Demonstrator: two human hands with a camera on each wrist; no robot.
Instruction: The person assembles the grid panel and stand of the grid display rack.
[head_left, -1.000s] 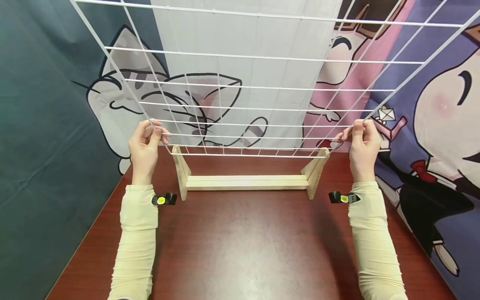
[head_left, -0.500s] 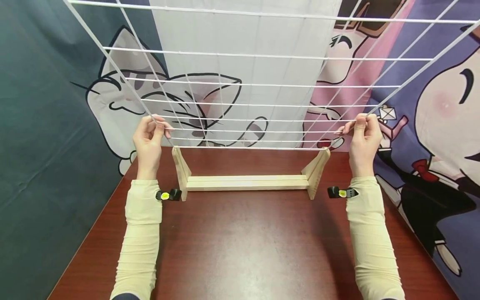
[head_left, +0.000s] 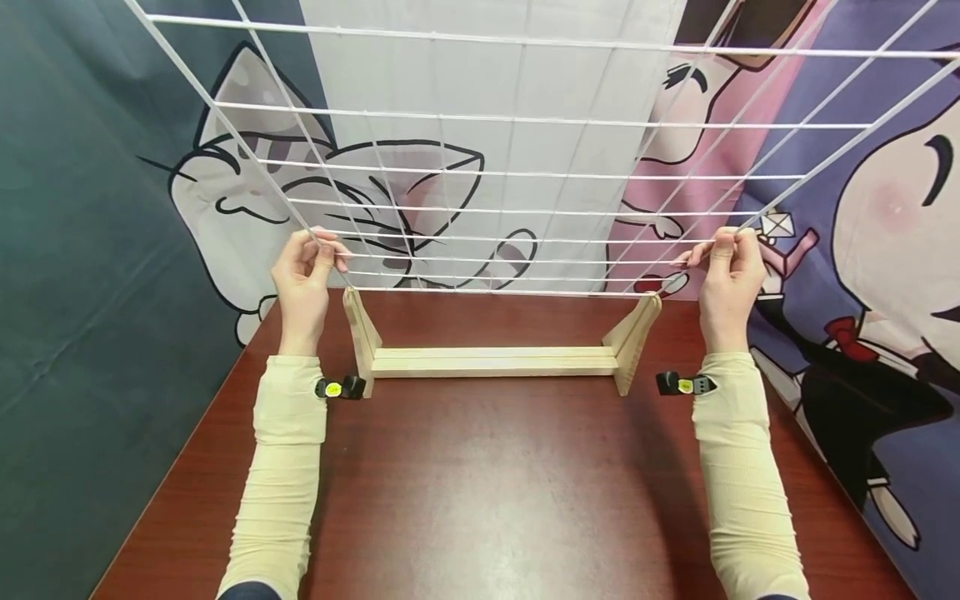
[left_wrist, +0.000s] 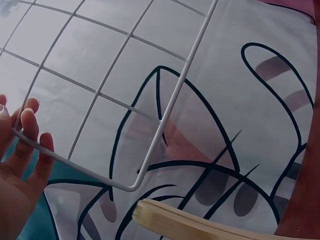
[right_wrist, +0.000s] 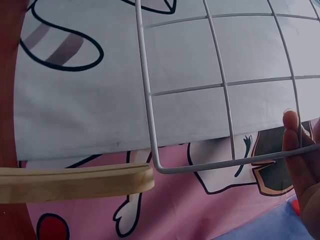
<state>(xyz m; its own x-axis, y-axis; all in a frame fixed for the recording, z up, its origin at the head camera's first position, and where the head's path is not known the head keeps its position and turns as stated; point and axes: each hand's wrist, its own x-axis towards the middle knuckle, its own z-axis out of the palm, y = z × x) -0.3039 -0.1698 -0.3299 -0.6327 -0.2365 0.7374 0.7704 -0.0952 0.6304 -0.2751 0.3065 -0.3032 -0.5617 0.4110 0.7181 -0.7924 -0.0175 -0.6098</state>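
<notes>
A white wire grid panel (head_left: pixel 495 173) stands tilted up in front of me, its near top edge reaching past the upper frame. My left hand (head_left: pixel 305 279) grips its left side rod low down, and my right hand (head_left: pixel 729 279) grips the right side rod at a like height. Below the panel a pale wooden stand (head_left: pixel 495 363) rests on the table, with two slanted uprights joined by a crossbar. The grid's bottom edge runs right at the tops of these uprights. In both wrist views, the grid's rounded corner shows close by the wooden upright (left_wrist: pixel 200 222) (right_wrist: pixel 75 184).
The reddish-brown table (head_left: pixel 487 500) extends toward me from the stand. Behind it hangs a cloth backdrop with cartoon animals (head_left: pixel 540 100), and a dark green cloth (head_left: pixel 97 292) lines the left side. Each wrist carries a small black camera (head_left: pixel 352 387).
The grid's bottom edge has risen slightly to the level of the upright tops. My left hand has shifted right and up, and my right hand has risen a little, both still gripping.
</notes>
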